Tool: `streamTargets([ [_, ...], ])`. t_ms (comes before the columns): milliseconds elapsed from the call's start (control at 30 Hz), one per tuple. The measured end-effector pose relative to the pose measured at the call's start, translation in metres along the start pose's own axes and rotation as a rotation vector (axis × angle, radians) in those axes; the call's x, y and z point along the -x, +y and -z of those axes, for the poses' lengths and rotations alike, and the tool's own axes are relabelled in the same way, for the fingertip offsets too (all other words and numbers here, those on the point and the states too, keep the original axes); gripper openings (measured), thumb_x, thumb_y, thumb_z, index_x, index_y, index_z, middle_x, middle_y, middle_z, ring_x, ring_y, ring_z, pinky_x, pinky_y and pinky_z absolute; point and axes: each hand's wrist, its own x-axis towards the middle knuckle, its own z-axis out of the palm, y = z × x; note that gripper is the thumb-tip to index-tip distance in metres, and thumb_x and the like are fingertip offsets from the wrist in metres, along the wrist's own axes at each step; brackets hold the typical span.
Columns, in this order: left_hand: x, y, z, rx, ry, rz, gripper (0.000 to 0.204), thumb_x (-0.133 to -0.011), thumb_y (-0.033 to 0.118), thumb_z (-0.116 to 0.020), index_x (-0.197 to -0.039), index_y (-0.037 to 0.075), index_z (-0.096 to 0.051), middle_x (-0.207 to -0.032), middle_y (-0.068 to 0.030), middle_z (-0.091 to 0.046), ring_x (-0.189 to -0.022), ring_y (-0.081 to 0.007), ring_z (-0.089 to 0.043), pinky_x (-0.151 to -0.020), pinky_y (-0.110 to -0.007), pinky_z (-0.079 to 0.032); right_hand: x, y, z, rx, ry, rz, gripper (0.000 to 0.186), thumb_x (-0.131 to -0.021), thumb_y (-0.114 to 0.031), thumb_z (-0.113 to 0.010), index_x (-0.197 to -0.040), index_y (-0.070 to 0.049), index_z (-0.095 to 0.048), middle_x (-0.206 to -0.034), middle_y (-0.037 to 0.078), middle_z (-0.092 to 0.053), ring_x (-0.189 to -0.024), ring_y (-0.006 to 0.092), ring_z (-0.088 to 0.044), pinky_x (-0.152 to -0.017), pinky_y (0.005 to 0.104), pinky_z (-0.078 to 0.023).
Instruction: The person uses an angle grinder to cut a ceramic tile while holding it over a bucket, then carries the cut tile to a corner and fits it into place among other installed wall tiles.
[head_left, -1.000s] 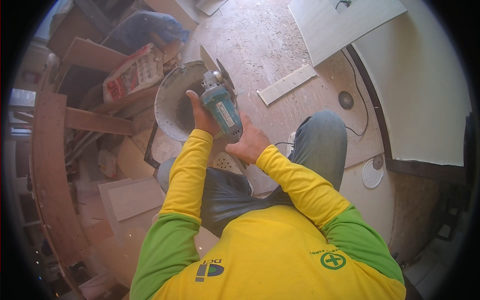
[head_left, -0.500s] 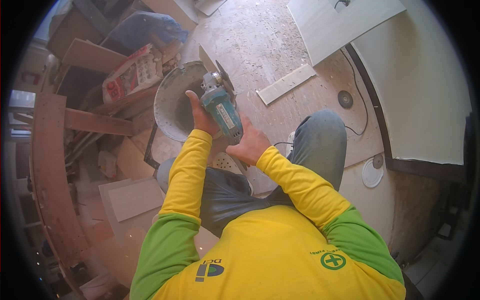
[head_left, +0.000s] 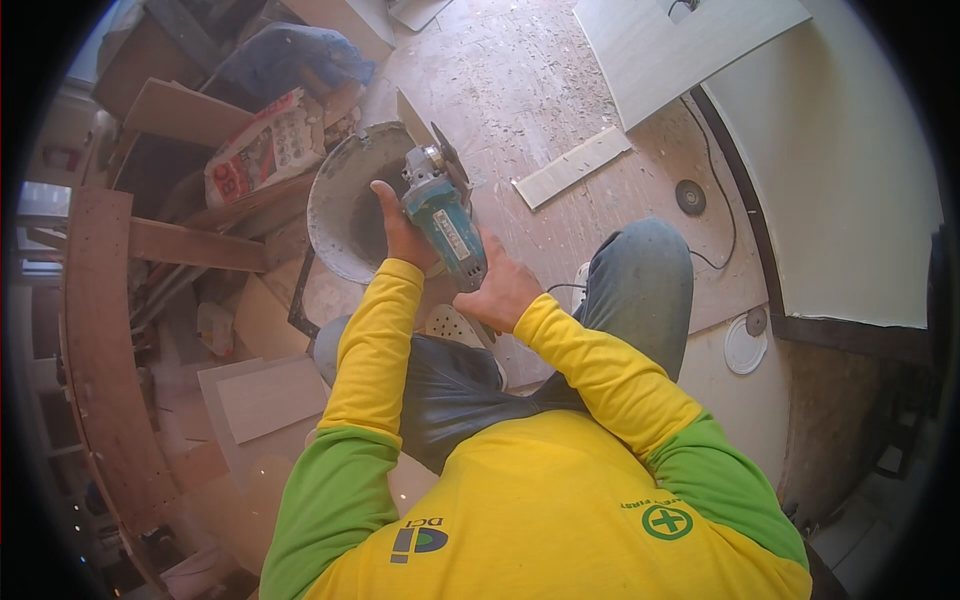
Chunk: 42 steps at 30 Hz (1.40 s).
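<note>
Both your hands are clamped on a teal-and-silver angle grinder (head_left: 445,225): left hand (head_left: 403,238) at its left side, thumb up, fingers hidden; right hand (head_left: 503,290) at its rear end. Grinder is tilted, dark round blade (head_left: 452,158) pointing away from you, in front of the right rim of a round grey bucket (head_left: 325,215). Pale rectangular strip (head_left: 573,168) lies on the dusty pinkish floor (head_left: 490,90); black round disc (head_left: 690,198) sits near the floor's right edge.
</note>
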Motion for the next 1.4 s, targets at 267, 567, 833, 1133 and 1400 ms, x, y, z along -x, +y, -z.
streamTargets([
  [267, 0.000, 0.002, -0.002, -0.020, 0.008, -0.010, 0.106, -0.081, 0.089, -0.033, -0.134, 0.000, -0.054, -0.126, -0.0108, -0.062, -0.112, -0.0241, -0.060, -0.102, -0.036, -0.045, 0.002, -0.003, 0.002, 0.001, -0.003, 0.001, 0.101, -0.066, -0.029, -0.072, -0.150, -0.004, -0.023, -0.108, 0.031, -0.065, -0.098, 0.0459, -0.065, -0.091, 0.0443, -0.053],
  [567, 0.000, 0.005, -0.007, -0.009, -0.005, 0.003, 0.106, -0.079, 0.090, -0.035, -0.134, 0.001, -0.054, -0.124, -0.0105, -0.063, -0.109, -0.0234, -0.061, -0.099, -0.035, -0.047, 0.004, -0.006, 0.004, -0.001, -0.011, 0.004, 0.096, -0.069, -0.029, -0.071, -0.148, -0.006, -0.023, -0.108, 0.033, -0.064, -0.102, 0.0487, -0.063, -0.095, 0.0467, -0.050],
  [833, 0.002, 0.008, -0.010, -0.048, 0.020, 0.012, 0.102, -0.080, 0.089, -0.035, -0.131, 0.005, -0.057, -0.120, -0.0094, -0.065, -0.105, -0.0229, -0.062, -0.095, -0.036, -0.050, 0.004, -0.005, 0.004, -0.002, -0.017, 0.013, 0.095, -0.069, -0.028, -0.071, -0.148, -0.006, -0.023, -0.110, 0.033, -0.063, -0.102, 0.0486, -0.063, -0.095, 0.0467, -0.050],
  [1133, 0.001, 0.009, -0.011, -0.038, 0.039, 0.014, 0.098, -0.080, 0.089, -0.036, -0.128, 0.007, -0.058, -0.117, -0.0099, -0.065, -0.104, -0.0246, -0.063, -0.094, -0.038, -0.051, 0.005, -0.008, 0.007, -0.003, -0.013, 0.010, 0.093, -0.069, -0.027, -0.070, -0.147, -0.007, -0.024, -0.111, 0.034, -0.063, -0.103, 0.0494, -0.062, -0.096, 0.0479, -0.050],
  [1400, 0.000, 0.011, -0.011, -0.017, 0.050, 0.032, 0.096, -0.080, 0.089, -0.038, -0.127, 0.007, -0.058, -0.116, -0.0102, -0.066, -0.103, -0.0248, -0.063, -0.093, -0.039, -0.051, 0.007, -0.011, 0.009, 0.001, -0.008, 0.005, 0.092, -0.069, -0.027, -0.070, -0.146, -0.008, -0.025, -0.111, 0.033, -0.063, -0.103, 0.0497, -0.062, -0.096, 0.0485, -0.050],
])
